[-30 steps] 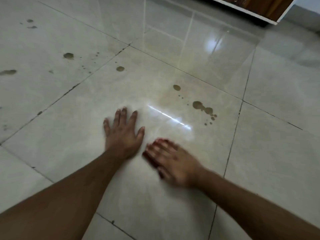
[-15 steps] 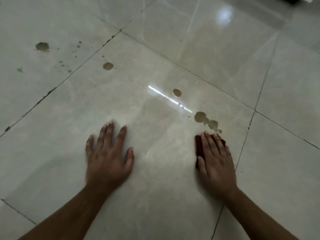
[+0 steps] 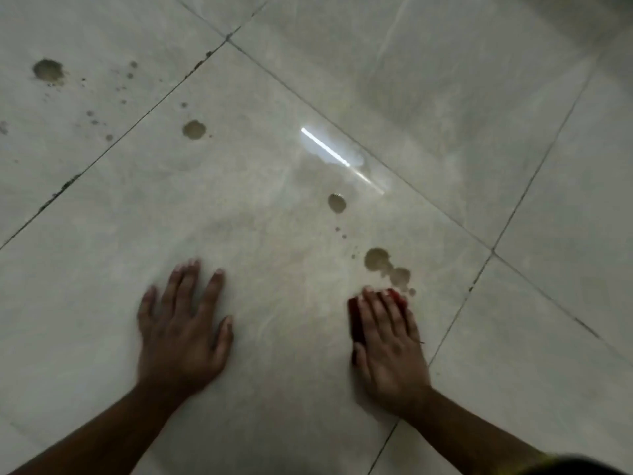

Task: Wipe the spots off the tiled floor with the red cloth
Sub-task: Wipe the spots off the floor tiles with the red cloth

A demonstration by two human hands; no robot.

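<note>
Head view, catalogue of the floor as I read it from my station.

Item: right hand [image 3: 390,341], flat, fingers together and extended, pressed down on the red cloth [image 3: 356,323]. Cloth shows only as a dark red edge along the thumb side and a brighter scrap past the fingertips; the rest is hidden under the palm.

Item: left hand [image 3: 183,332], fingers spread, palm flat on the tile, holding nothing. I judge it a brace.

Change: a second ago the right hand was close beside the left, in a blur. It now sits well to the right, fingertips just short of the double blotch [image 3: 385,265]. The blotch looks untouched, so I judge the wipe of this cluster about to begin, not done.

Item: tiled floor [image 3: 479,132], pale and glossy, with dark grout lines and a bright light streak [image 3: 329,149] reflected beyond the hands.

Item: round spot [image 3: 336,202], far of the blotch, small droplets between them.

Item: round spot [image 3: 194,129], far left on the same tile.

Item: larger spot [image 3: 48,70] on the tile at far left, with a scatter of specks to its right.

Containers: none in view; nothing to list as held.

Task standing: most spots remain.
</note>
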